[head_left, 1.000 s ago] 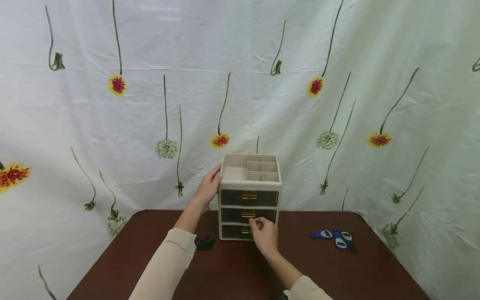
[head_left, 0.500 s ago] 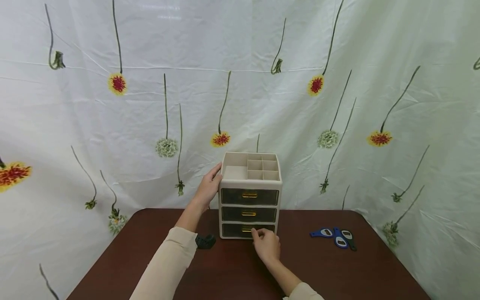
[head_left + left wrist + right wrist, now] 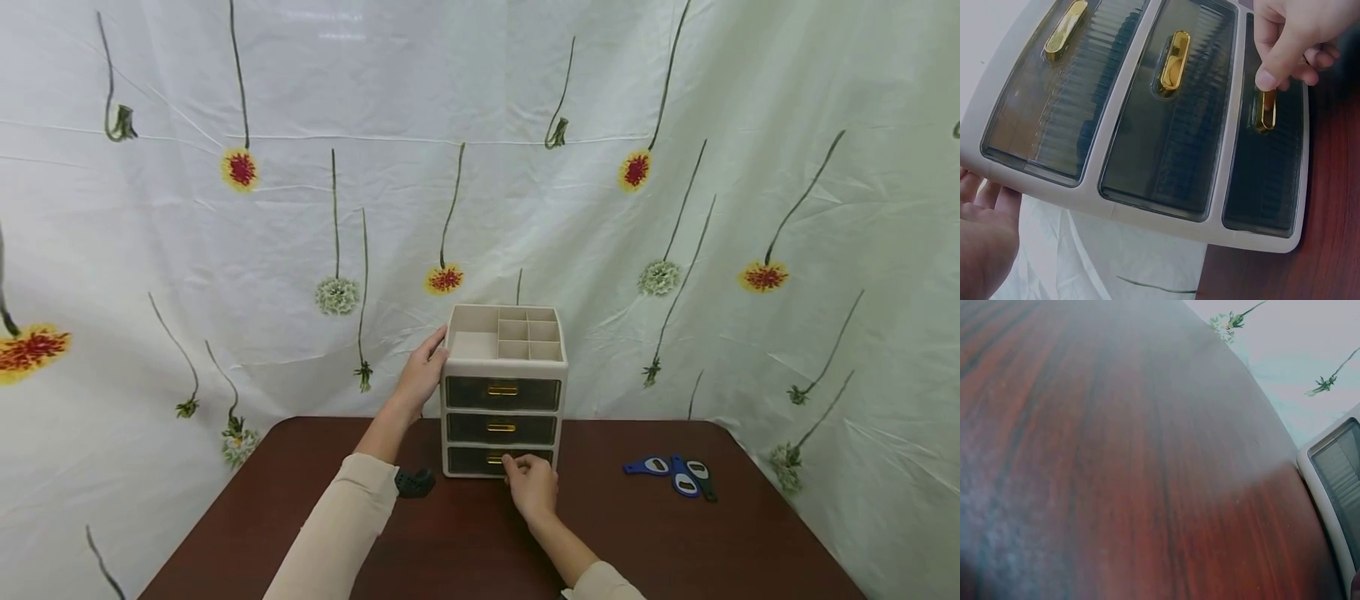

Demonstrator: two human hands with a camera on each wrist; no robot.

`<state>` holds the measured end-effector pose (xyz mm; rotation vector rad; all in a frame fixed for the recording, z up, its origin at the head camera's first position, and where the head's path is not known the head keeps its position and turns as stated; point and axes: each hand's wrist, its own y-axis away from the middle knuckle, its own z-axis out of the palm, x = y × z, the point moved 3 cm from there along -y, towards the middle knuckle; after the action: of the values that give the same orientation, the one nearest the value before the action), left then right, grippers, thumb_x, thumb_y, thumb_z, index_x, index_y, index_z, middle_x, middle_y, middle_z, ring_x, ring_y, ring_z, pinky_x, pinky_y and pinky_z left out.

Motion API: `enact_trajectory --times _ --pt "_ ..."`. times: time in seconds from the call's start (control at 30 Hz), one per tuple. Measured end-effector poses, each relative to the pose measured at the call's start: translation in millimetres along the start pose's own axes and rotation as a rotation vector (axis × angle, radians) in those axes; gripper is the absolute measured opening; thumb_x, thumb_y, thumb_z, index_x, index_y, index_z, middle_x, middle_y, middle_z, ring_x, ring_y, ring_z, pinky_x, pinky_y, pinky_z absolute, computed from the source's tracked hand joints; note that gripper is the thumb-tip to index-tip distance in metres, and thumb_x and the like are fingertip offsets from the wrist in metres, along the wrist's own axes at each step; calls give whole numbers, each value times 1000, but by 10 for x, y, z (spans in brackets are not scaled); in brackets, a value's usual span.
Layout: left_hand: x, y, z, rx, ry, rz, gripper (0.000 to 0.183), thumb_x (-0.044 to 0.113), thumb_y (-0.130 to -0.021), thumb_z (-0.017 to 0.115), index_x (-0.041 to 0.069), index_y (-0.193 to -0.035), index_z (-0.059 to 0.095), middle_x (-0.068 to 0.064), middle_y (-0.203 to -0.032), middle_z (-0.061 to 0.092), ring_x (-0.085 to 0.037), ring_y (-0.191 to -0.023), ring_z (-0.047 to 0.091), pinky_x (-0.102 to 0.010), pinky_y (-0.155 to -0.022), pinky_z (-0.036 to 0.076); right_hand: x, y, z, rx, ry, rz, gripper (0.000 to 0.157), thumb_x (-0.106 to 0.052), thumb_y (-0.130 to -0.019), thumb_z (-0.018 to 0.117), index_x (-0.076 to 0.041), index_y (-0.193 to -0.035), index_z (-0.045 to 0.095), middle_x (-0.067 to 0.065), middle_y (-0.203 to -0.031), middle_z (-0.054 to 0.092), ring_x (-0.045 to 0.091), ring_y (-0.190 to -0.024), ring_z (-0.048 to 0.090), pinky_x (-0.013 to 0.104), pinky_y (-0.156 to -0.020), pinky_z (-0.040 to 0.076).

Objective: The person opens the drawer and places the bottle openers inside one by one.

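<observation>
on the left, a small black object (image 3: 415, 482) lies on the dark brown table (image 3: 300, 517), just beside the beige sleeve (image 3: 337, 533) of the left arm. the left hand (image 3: 422, 375) rests against the upper left side of the drawer organizer (image 3: 504, 392), with the fingers relaxed and the palm flat on its wall; it does not curl around anything. the organizer stands upright at the far middle of the table, close to the flowered cloth (image 3: 225, 250) behind it. it has open compartments on top and three dark drawers with gold handles. the right hand (image 3: 531, 485) is at the bottom drawer (image 3: 480, 461), and in the left wrist view its fingers (image 3: 1270, 69) pinch the top of the gold handle (image 3: 1265, 111) of that drawer. all three drawers look pushed in. to the right, well apart from the organizer, three flat tools (image 3: 672, 474) in blue and black lie together on the table.
</observation>
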<state>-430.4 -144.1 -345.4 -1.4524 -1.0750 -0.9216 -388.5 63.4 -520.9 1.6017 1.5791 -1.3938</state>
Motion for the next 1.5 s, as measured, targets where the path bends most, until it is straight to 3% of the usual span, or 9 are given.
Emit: enact_trajectory --times 0.67,1.2,1.5 --pt "-7 16 22 3 -5 4 55 21 -113 39 16 -166 27 -9 -169 23 -31 -151 27 -54 -117 30 1 211 -88 -48 -30 4 29 -32 -99 73 -6 -85 76 -5 -64 66 14 -56 59 35 -57 48" --pt "-24 4 17 1 4 -6 55 22 -112 40 19 -166 28 -7 -168 25 -30 -150 30 -54 -116 33 -37 330 -145 -72 -55 20 29 -31 -97 75 -4 -85 77 -2 -64 67 15 -57 59 34 -57 47" --pt "-25 -11 10 9 7 5 55 22 -112 41 18 -166 29 -8 -168 26 -30 -149 32 -54 -115 34 -42 386 -193 -114 -98 28 31 -30 -97 76 -2 -87 77 2 -65 69 21 -58 66 32 -53 51"
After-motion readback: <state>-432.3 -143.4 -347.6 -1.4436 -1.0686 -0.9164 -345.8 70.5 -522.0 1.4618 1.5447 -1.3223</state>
